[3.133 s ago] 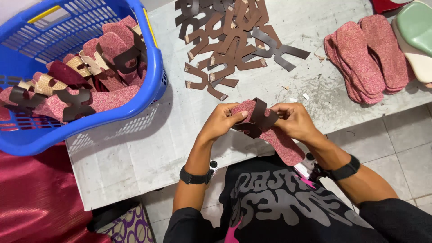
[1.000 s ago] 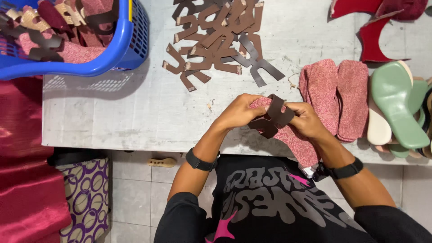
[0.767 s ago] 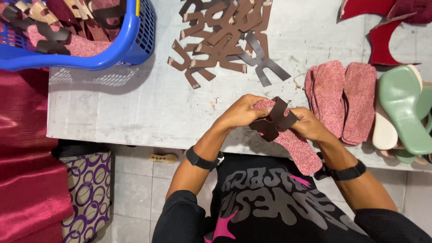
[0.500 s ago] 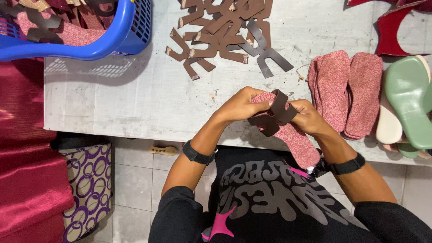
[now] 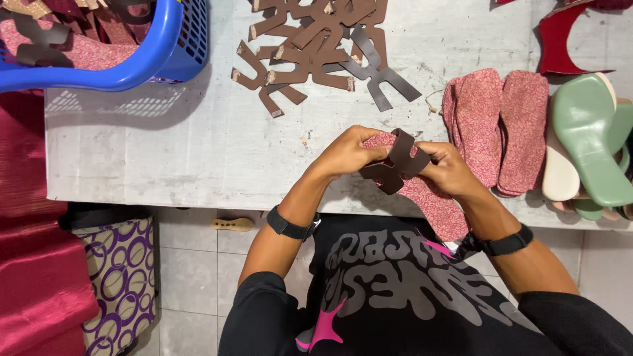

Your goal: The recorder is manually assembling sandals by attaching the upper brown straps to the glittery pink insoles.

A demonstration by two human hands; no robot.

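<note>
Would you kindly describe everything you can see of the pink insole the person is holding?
The pink insole is a flat, foot-shaped piece with a speckled pink, fabric-like top. It slants from the table's near edge down toward the person's lap, its lower end hanging past the edge. A dark brown strap piece is wrapped across its upper end, hiding part of it. The left hand and right hand grip that end from both sides.

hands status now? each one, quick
Left hand: closed on the pink insole and brown strap piece, at their left side.
Right hand: closed on the same insole and strap piece, from the right.
</note>
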